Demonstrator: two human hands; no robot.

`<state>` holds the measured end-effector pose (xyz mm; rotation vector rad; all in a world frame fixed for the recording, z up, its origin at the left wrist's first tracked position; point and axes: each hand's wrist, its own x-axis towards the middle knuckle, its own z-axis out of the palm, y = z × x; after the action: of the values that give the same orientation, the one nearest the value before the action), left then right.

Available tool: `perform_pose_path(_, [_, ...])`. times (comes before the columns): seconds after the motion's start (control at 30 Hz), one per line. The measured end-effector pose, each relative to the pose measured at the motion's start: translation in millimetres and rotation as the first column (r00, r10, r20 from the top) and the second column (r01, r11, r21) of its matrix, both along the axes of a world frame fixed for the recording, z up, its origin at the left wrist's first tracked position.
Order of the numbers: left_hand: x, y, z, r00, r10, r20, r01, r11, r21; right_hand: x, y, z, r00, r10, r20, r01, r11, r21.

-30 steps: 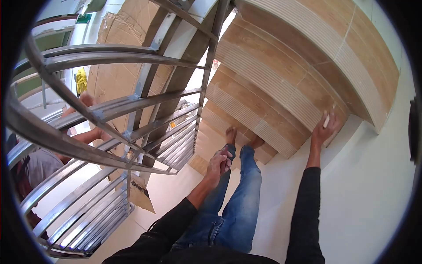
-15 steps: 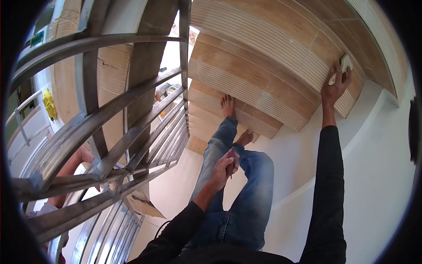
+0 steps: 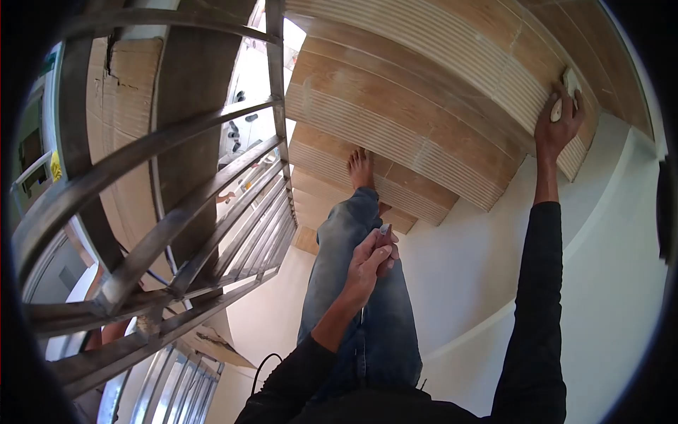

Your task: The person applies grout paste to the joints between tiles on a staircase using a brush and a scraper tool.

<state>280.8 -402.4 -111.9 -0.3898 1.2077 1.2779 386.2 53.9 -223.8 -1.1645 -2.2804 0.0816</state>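
Right hand (image 3: 559, 127) grips pale piece (image 3: 556, 110); left hand (image 3: 364, 267), brownish piece (image 3: 385, 260).

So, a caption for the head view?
Barefoot on tiled stairs beside metal railings, left hand holding something small, right hand a pale piece.

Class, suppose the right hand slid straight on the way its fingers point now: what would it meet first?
Probably the wood-look riser of the next step up, just past the fingertips of the right hand and its pale object; the exact gap is unclear.

The right hand (image 3: 558, 128) holds a pale object (image 3: 556, 110).
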Motion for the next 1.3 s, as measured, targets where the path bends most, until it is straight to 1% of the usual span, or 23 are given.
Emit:
perform_pose_path(0.2, [35.8, -40.6, 12.7, 0.996, 0.092, 0.015, -0.093, 0.992, 0.083, 15.6, -3.2, 2.1, 0.989, 0.012, -0.149, 0.010, 0.990, 0.143])
perform_pose_path(0.27, [42.2, -62.4, 19.3, 0.997, 0.069, -0.024, -0.067, 0.994, 0.086, 16.9, -15.7, 9.8, 0.846, 0.014, -0.534, -0.077, 0.992, -0.096])
perform_pose_path(0.3, [44.4, -72.1, 21.1, 0.997, 0.048, -0.061, -0.042, 0.995, 0.094, 13.7, -36.7, 18.4, 0.837, 0.017, -0.547, -0.091, 0.990, -0.109])
perform_pose_path(0.37, [46.1, -90.9, 11.3, 0.992, 0.044, -0.116, -0.037, 0.998, 0.059, 13.0, -105.7, 49.9, 0.713, -0.040, -0.700, -0.192, 0.949, -0.251])
perform_pose_path(0.43, [44.6, -106.5, -3.8, 0.980, 0.015, -0.201, -0.012, 1.000, 0.015, 22.5, -166.8, 45.2, 0.707, -0.126, -0.696, -0.202, 0.907, -0.370])
perform_pose_path(0.47, [46.7, -117.9, -19.9, 0.977, 0.014, -0.215, -0.011, 1.000, 0.016, 35.1, -185.3, 21.8, 0.706, -0.161, -0.690, -0.247, 0.856, -0.453])
perform_pose_path(0.5, [53.3, -134.2, -40.7, 0.925, -0.122, -0.361, 0.078, 0.988, -0.134, 47.6, -202.4, -4.2, 0.713, -0.195, -0.673, -0.284, 0.797, -0.532])
perform_pose_path(0.57, [69.8, -161.4, -77.4, 0.715, -0.365, -0.596, 0.145, 0.912, -0.384, 48.1, -234.6, -28.7, 0.859, -0.247, -0.449, -0.232, 0.594, -0.770])
perform_pose_path(0.6, [73.1, -174.5, -86.7, 0.717, -0.366, -0.593, 0.168, 0.916, -0.363, 45.4, -241.1, -39.2, 0.888, -0.225, -0.401, -0.212, 0.573, -0.792])
perform_pose_path(0.63, [72.8, -192.0, -92.7, 0.648, -0.581, -0.493, 0.320, 0.794, -0.516, 39.4, -240.6, -51.4, 0.915, -0.202, -0.349, -0.189, 0.550, -0.813])
perform_pose_path(0.67, [75.7, -208.1, -100.9, 0.539, -0.761, -0.361, 0.449, 0.622, -0.642, 33.9, -235.8, -65.9, 0.930, -0.148, -0.335, -0.177, 0.619, -0.765])
perform_pose_path(0.7, [85.7, -225.5, -111.4, 0.535, -0.765, -0.359, 0.470, 0.623, -0.626, 27.1, -229.4, -79.7, 0.945, -0.095, -0.312, -0.168, 0.677, -0.717])
perform_pose_path(0.77, [104.3, -258.0, -129.6, 0.370, -0.809, -0.456, 0.493, 0.587, -0.642, 5.6, -217.9, -100.0, 0.958, 0.130, -0.257, -0.236, 0.867, -0.439])
perform_pose_path(0.8, [107.0, -265.6, -137.0, 0.366, -0.811, -0.457, 0.510, 0.586, -0.630, -2.1, -222.4, -106.8, 0.963, 0.120, -0.242, -0.218, 0.873, -0.435])
perform_pose_path(0.87, [112.3, -282.2, -143.0, 0.186, -0.837, -0.515, 0.507, 0.531, -0.679, -14.2, -244.2, -116.8, 0.976, 0.217, -0.028, -0.203, 0.854, -0.480])
perform_pose_path(0.93, [109.0, -290.6, -145.8, 0.236, -0.822, -0.518, 0.512, 0.558, -0.653, -0.9, -299.0, -114.9, 0.967, 0.255, 0.018, -0.204, 0.813, -0.545])
perform_pose_path(1.0, [98.9, -287.4, -145.7, 0.327, -0.839, -0.435, 0.503, 0.544, -0.671, 8.1, -318.0, -102.0, 0.952, 0.301, 0.049, -0.216, 0.779, -0.588])
perform_pose_path(1.07, [92.8, -287.4, -147.7, 0.326, -0.819, -0.472, 0.496, 0.574, -0.652, 11.4, -311.9, -93.4, 0.957, 0.265, -0.114, -0.279, 0.748, -0.602])
perform_pose_path(1.1, [91.0, -291.2, -146.3, 0.328, -0.808, -0.490, 0.488, 0.588, -0.645, 12.9, -293.8, -99.7, 0.974, 0.157, -0.167, -0.226, 0.778, -0.587])
perform_pose_path(1.13, [87.6, -293.2, -146.6, 0.326, -0.810, -0.487, 0.492, 0.586, -0.644, 5.8, -287.5, -106.9, 0.975, 0.153, -0.164, -0.221, 0.777, -0.589])
perform_pose_path(1.23, [84.1, -300.4, -145.3, 0.324, -0.856, -0.403, 0.526, 0.517, -0.675, -10.7, -275.4, -111.2, 0.999, -0.036, -0.031, 0.016, 0.874, -0.486])
perform_pose_path(1.27, [83.7, -303.3, -146.2, 0.307, -0.855, -0.418, 0.527, 0.518, -0.674, -13.0, -288.1, -108.1, 0.999, -0.045, -0.030, 0.025, 0.878, -0.477])
perform_pose_path(1.3, [81.5, -301.8, -151.4, 0.292, -0.850, -0.437, 0.520, 0.525, -0.674, -26.8, -312.8, -96.7, 0.989, 0.080, -0.128, -0.138, 0.820, -0.556])
